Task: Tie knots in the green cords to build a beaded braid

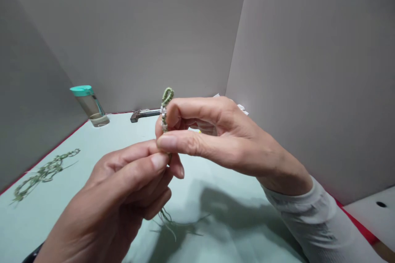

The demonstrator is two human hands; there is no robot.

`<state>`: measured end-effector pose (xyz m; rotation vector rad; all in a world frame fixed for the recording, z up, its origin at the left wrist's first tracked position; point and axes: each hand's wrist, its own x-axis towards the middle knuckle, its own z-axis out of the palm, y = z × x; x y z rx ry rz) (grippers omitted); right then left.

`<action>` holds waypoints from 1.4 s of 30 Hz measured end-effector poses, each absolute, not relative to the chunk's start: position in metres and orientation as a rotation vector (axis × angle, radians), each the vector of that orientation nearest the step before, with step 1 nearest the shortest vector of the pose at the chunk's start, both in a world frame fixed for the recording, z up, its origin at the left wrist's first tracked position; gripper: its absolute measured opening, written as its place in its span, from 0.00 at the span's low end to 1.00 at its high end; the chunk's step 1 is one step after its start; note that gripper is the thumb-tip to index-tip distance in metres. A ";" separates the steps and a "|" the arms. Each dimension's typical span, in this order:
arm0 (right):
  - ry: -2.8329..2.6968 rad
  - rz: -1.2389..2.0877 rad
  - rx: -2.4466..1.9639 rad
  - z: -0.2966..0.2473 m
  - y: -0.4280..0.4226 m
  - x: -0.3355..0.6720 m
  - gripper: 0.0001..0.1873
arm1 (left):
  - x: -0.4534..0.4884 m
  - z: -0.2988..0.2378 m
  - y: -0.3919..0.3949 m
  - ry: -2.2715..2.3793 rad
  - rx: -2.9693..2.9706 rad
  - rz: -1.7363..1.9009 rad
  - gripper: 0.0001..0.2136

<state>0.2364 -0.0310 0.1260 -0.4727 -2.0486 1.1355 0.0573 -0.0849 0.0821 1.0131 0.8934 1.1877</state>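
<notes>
Upright between my hands is a green knotted cord with a loop at its top and small white beads or flowers along it. My right hand pinches it between thumb and fingers just below the white part. Directly beneath, my left hand grips the lower part of the same cord, its thumb pressed on the forefinger. The two hands touch at the fingertips. Loose green strands hang out under my left hand, and the cord's middle is hidden by the fingers.
On the pale green table at left lies a tangle of green knotted cord. Behind it stands a clear cup with a turquoise lid. A hammer lies at the back. Grey panels enclose the table.
</notes>
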 end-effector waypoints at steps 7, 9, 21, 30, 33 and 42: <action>-1.923 1.176 -0.578 0.129 -0.032 0.235 0.15 | 0.059 0.085 -0.082 0.955 1.106 1.194 0.12; -1.899 1.200 -0.548 0.130 -0.034 0.234 0.16 | 0.061 0.088 -0.079 0.953 1.107 1.230 0.14; -1.841 1.184 -0.543 0.127 -0.035 0.232 0.19 | 0.058 0.068 -0.077 1.059 1.288 1.574 0.10; -1.845 1.263 -0.513 0.126 -0.030 0.236 0.16 | 0.069 0.076 -0.081 1.143 1.485 1.630 0.09; -1.830 1.290 -0.483 0.125 -0.029 0.236 0.17 | 0.065 0.075 -0.077 1.155 1.462 1.655 0.06; -1.787 1.335 -0.469 0.125 -0.035 0.228 0.18 | 0.045 0.086 -0.074 1.094 1.296 1.442 0.10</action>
